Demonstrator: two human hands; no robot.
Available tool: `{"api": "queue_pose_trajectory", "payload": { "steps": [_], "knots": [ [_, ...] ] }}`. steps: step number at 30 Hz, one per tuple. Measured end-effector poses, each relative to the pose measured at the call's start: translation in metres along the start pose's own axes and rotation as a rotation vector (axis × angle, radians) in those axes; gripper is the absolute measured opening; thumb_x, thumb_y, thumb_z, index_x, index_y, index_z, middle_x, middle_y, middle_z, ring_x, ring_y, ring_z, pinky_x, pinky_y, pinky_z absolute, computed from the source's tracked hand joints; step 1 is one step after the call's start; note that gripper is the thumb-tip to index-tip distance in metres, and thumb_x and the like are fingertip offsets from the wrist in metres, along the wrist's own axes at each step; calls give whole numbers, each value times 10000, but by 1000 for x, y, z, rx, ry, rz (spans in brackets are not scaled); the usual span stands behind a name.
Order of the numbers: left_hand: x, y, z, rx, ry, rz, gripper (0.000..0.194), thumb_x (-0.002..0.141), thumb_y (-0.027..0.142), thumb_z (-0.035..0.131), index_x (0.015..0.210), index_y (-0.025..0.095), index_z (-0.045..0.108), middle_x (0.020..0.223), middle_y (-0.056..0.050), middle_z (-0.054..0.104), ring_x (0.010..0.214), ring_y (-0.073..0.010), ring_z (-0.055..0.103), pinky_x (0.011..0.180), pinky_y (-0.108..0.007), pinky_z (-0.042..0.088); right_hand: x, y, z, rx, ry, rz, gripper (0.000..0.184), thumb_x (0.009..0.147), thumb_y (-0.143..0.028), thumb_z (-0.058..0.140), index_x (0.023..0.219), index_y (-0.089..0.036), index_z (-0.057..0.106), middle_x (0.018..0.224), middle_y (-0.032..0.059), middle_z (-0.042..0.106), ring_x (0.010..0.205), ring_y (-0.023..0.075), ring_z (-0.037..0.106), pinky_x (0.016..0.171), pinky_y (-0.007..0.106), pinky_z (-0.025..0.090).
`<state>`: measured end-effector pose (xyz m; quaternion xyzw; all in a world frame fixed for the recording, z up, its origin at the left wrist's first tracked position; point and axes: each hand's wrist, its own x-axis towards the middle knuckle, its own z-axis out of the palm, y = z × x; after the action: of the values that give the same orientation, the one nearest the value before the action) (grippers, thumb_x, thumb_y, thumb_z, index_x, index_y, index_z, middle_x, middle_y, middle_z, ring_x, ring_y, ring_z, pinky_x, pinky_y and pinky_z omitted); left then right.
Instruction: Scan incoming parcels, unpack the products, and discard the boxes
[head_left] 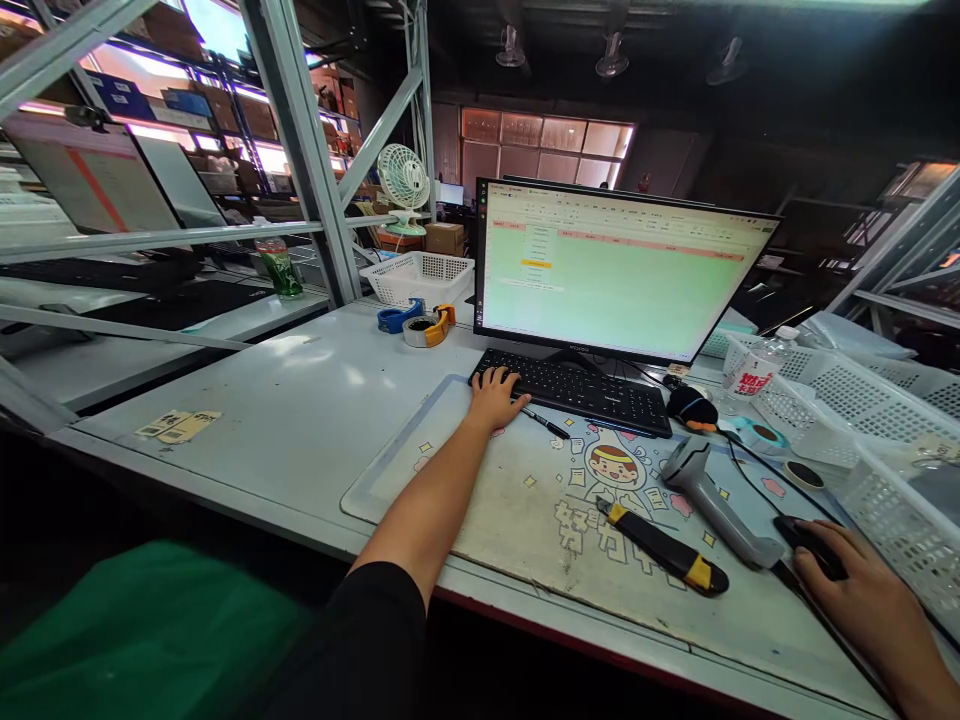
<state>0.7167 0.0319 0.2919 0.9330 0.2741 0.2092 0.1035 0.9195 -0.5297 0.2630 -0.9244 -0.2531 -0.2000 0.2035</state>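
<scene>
My left hand (495, 400) rests on the left end of a black keyboard (592, 390), fingers spread over the keys and holding nothing. A black marker pen (546, 422) lies just right of that hand, along the keyboard's front edge. Over on the right, my right hand (862, 590) is wrapped around a black computer mouse (814, 548). Beside the mouse lies a grey barcode scanner (724, 510) with its cable running toward me. A black and yellow utility knife (664, 545) lies on the cartoon desk mat (510, 520). Behind the keyboard a monitor (615, 270) shows a spreadsheet.
Tape dispensers (424, 325) and a white basket (420, 278) stand at the back left. Several white baskets (862, 400), a plastic bottle (754, 370) and tape rolls crowd the right side. A metal frame post (307, 150) rises at the left, near a small fan (403, 180).
</scene>
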Motion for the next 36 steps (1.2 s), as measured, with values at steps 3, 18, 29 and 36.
{"api": "queue_pose_trajectory", "payload": {
  "steps": [3, 18, 29, 36],
  "knots": [
    [0, -1, 0, 3, -2, 2, 596, 1040, 612, 499, 1531, 285, 585, 1695, -114, 458, 1593, -379, 323, 1332, -645, 197, 0, -2, -2, 2, -5, 7, 622, 862, -701, 449, 1243, -280, 701, 1415, 95, 684, 1173, 380, 711, 920, 503, 567],
    [0, -1, -1, 0, -5, 0, 611, 1041, 623, 485, 1538, 280, 578, 1704, -119, 446, 1595, -388, 317, 1329, -638, 200, 1, 2, 0, -7, -23, 16, 628, 871, -700, 459, 1251, -272, 716, 1426, 98, 679, 1146, 382, 716, 879, 503, 578],
    [0, -1, -1, 10, -3, -4, 598, 1040, 615, 497, 1538, 293, 572, 1699, -109, 452, 1593, -382, 323, 1326, -621, 216, 3, 11, 7, -54, -12, 30, 650, 885, -697, 437, 1257, -251, 730, 1417, 101, 684, 1152, 387, 717, 897, 528, 592],
    [0, -1, -1, 0, 7, -5, 594, 1032, 616, 503, 1527, 296, 581, 1687, -110, 465, 1592, -380, 327, 1329, -623, 209, 0, 12, 9, -56, 21, -25, 606, 922, -660, 434, 1272, -252, 714, 1409, 103, 682, 1215, 368, 703, 965, 513, 585]
  ]
}}
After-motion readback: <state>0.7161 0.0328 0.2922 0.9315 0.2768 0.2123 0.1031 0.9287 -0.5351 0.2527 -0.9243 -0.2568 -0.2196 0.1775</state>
